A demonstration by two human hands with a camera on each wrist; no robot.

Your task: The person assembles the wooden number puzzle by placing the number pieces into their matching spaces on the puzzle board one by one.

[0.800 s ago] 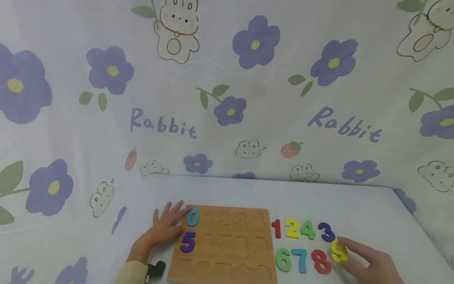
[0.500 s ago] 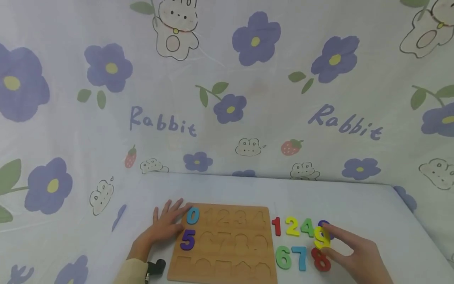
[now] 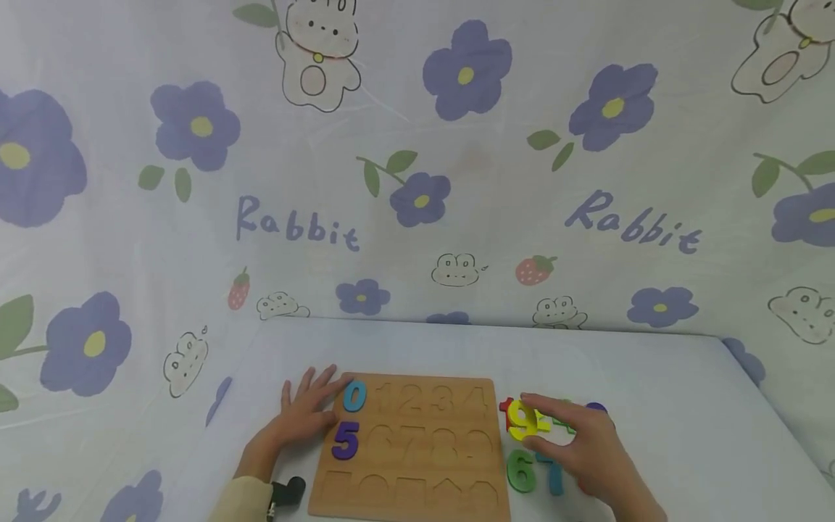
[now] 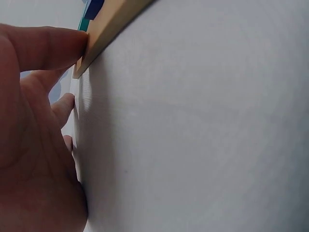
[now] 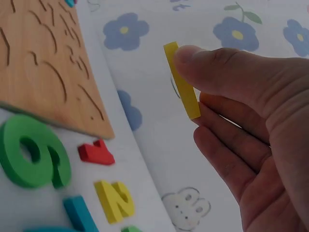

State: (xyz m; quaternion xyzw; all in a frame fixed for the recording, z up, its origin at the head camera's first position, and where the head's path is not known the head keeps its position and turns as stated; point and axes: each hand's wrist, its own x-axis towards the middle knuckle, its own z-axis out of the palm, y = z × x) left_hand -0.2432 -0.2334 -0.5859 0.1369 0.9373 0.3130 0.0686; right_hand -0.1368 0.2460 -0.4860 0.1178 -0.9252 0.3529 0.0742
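Observation:
My right hand [image 3: 590, 442] pinches a yellow number 9 [image 3: 513, 415] between thumb and fingers, held up over the red 1 [image 5: 96, 153] and yellow 2 [image 5: 110, 203]. Seen from the right wrist, the 9 is edge-on, its thumb side facing the camera. My left hand [image 3: 305, 412] lies with spread fingers at the left edge of a wooden number puzzle board [image 3: 417, 467]; its thumb touches that edge in the left wrist view. On the board's left side are a blue 0 [image 3: 348, 397] and a purple 5 [image 3: 346, 442]. Other number outlines on the board show bare wood.
Right of the board lie a green 6 [image 3: 514, 471], a blue 7 [image 3: 555, 480], a partly covered green 4 and a purple 3 [image 3: 596, 407]. The red 8 is hidden under my right hand. A patterned cloth [image 3: 496, 203] hangs behind the white table [image 3: 378, 344].
The right hand has lifted the yellow 9 from the right end of the numbers and carried it left, towards the board. The left hand stays in place.

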